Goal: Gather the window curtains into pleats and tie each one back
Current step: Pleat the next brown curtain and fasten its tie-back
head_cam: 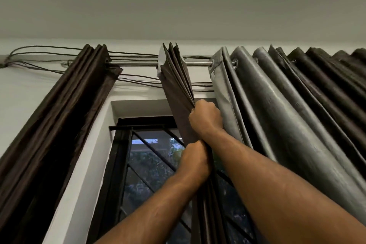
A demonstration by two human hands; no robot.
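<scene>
From the head view, a thin shiny metal curtain rod carries a matte brown fabric curtain, folded into flat, sharp pleats that hang just below the rod's middle. Below the rod, the right hand is fisted tightly round the bundle, and the left hand grips it lower down. Along the rod to one side hangs a glossy dark-brown gathered curtain, and to the other a grey leathery eyelet curtain in rounded folds.

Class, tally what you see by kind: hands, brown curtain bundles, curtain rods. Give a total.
Hands: 2, left hand and right hand
Brown curtain bundles: 2, left bundle and middle bundle
Curtain rod: 1
Total: 5
</scene>
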